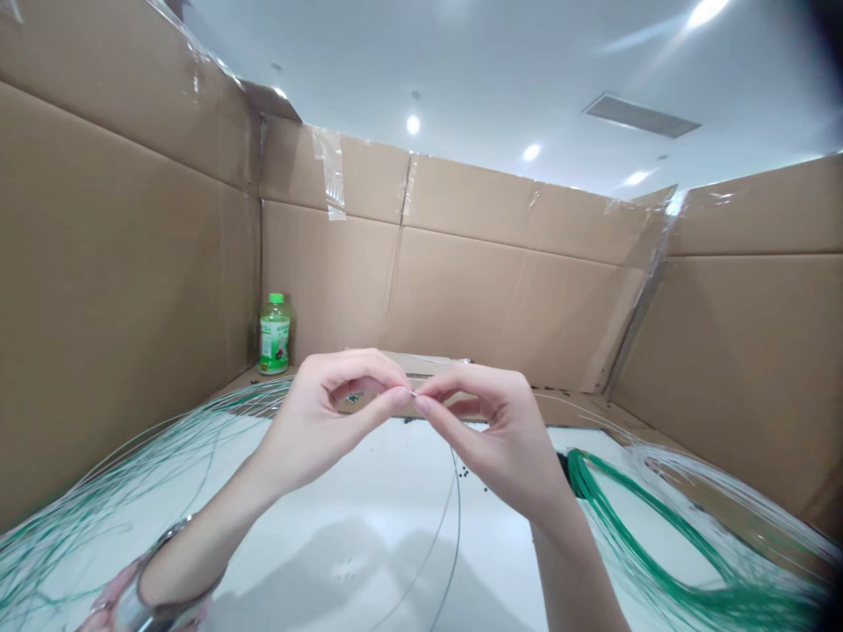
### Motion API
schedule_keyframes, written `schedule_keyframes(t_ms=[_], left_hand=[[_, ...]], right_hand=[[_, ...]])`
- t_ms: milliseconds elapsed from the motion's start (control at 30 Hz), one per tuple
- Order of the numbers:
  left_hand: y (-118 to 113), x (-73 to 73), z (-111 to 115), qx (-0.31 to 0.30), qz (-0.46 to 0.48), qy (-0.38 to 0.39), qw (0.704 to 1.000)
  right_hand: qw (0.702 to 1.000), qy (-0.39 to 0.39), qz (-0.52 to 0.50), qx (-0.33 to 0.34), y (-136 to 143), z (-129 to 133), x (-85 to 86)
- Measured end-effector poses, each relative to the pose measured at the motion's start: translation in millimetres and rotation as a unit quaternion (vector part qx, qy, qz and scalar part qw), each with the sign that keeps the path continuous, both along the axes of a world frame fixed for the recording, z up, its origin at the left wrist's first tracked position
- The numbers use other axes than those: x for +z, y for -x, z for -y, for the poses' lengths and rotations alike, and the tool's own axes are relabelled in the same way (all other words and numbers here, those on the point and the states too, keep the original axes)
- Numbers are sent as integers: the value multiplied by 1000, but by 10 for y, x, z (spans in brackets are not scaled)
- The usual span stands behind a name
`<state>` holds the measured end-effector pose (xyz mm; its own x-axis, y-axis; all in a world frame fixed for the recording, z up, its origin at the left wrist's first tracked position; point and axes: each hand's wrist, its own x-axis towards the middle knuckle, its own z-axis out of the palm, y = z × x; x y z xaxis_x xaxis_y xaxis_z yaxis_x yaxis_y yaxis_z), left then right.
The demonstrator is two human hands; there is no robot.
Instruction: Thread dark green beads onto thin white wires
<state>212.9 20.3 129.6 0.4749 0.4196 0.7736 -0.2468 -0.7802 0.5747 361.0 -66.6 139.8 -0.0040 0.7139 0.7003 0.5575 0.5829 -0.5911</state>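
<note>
Both hands are raised over the white tabletop [369, 509], their fingertips meeting in the middle of the view. My left hand [335, 408] pinches thumb against forefinger on a thin pale wire [414, 394]. From the other side my right hand [493, 417] pinches the same spot, its fingertips almost touching the left ones. Only a sliver of the wire shows between them. Below the right hand, a green wire [458, 518] and a whitish wire [443, 527] hang or run down toward the front; whether they join the pinched piece is hidden.
Loose green and white wires [164, 456] spread along the left side. A coiled green wire bundle [659, 518] and white wires [711, 474] lie at the right. A green-capped bottle [275, 335] stands in the back left corner. Cardboard walls [461, 281] enclose the table; small black bits [464, 471] are scattered on it.
</note>
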Motion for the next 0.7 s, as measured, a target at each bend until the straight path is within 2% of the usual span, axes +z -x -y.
schedule_keyframes(t_ms=[167, 367, 533, 600, 700], left_hand=[[-21, -45, 6, 18, 23, -40, 999], [-38, -65, 88, 56, 75, -73, 993], [-108, -55, 106, 31, 109, -58, 992], [-216, -101, 35, 30, 86, -31, 995], [-494, -231, -84, 30, -16, 13, 999]], right_hand=[[1000, -11, -21, 0, 0, 0, 1], [995, -35, -91, 26, 38, -6, -17], [991, -85, -102, 23, 32, 79, 20], [988, -112, -107, 10, -17, 153, 62], [983, -144, -113, -12, -115, 286, 126]])
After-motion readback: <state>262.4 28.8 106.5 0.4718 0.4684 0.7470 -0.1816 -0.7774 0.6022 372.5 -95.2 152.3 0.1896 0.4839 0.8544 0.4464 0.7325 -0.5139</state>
